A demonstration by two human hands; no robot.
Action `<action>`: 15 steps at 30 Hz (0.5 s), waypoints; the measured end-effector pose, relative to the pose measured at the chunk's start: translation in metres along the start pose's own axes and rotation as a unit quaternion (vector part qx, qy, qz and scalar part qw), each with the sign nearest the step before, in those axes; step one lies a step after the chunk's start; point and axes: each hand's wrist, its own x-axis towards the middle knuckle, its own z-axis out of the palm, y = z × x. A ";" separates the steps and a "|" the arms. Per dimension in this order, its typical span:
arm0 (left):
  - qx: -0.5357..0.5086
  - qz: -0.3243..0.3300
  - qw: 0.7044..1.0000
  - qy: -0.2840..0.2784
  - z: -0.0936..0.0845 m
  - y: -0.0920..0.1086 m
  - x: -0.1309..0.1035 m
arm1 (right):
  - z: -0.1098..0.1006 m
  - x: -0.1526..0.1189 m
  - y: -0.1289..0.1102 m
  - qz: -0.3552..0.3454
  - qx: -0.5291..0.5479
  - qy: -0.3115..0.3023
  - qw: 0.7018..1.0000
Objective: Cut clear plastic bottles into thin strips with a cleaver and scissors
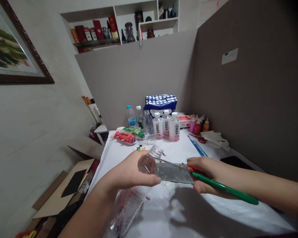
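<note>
Grey boards (139, 76), one pair: standing upright, enclosing the back and right of the work area.
White-covered table (108, 160): carrying the goods below.
Dark blue bag (160, 103), spotted top: sitting at the back.
Clear bottle (135, 206), plastic, uncapped: leaning over the table's near part, in the left hand.
Knife (176, 172), broad metal blade, green handle: reaching across to the bottle's shoulder; whether it is cutting in, one cannot tell.
Left hand (127, 170): wrapping round the shoulder, thumb in front.
Right hand (212, 169): gripping the handle.
Paint bottles (197, 127), small: standing far right.
Handling note: good practice is probably bracing the base, working in short, light strokes and holding the left thumb clear of the edge.
Orientation: the neck is pointing up and away, slightly right; the long axis is running from lower left to upper right, tilted.
</note>
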 end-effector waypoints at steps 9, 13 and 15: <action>-0.016 0.022 1.000 -0.001 0.001 -0.005 0.002 | -0.003 0.003 -0.016 0.003 -0.084 0.053 0.995; -0.004 0.011 1.000 0.009 0.001 -0.005 0.002 | 0.000 0.002 -0.019 0.013 -0.105 0.076 0.991; 0.001 0.010 1.000 0.010 0.001 -0.005 0.002 | 0.001 0.003 -0.019 0.012 -0.101 0.080 0.992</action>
